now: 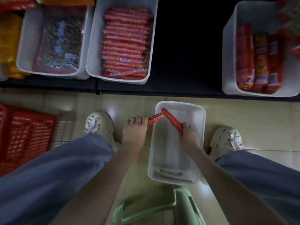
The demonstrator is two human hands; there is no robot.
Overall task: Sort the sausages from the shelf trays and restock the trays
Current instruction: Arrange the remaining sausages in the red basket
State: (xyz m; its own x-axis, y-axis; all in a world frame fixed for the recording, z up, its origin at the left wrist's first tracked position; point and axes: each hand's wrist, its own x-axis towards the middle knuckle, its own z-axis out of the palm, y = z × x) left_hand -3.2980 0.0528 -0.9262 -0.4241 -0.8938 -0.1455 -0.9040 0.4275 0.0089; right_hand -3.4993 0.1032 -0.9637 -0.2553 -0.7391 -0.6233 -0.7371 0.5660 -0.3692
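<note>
A white tray (199,120) stands on the floor between my feet, with nothing lying in it. My left hand (134,132) grips a short red sausage (155,119) just left of the tray's rim. My right hand (189,135) grips a longer red sausage (172,120) over the tray. The two sausage tips meet near the tray's far left corner. On the dark shelf (186,62) ahead, a white tray (95,46) holds several stacked red sausages (125,43).
A tray of pink packs (26,46) stands at the shelf's left, a tray of upright red packs (227,62) at its right. A red basket (24,135) sits on the floor at left. A green stool (183,207) is under me. My shoes flank the floor tray.
</note>
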